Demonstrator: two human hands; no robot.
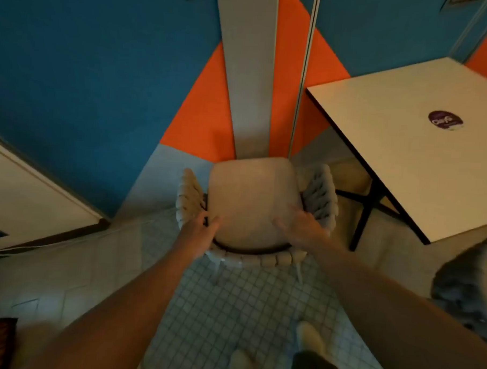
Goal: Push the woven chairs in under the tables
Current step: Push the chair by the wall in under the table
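A woven chair (253,198) with a beige seat cushion and pale braided arms stands straight ahead, facing the blue and orange wall. My left hand (200,228) grips the curved backrest at its left side, fingers wrapped over the dark frame. My right hand (302,227) rests on the right side of the backrest, fingers spread over the weave and cushion edge. A white square table (406,141) with black crossed legs stands to the right of the chair. The chair sits beside it, not under it.
Another pale table (26,202) reaches in from the left edge. A second woven chair's grey back (469,283) shows at the right. The floor is small white tiles (231,309). My feet (308,337) stand just behind the chair. The wall is close ahead.
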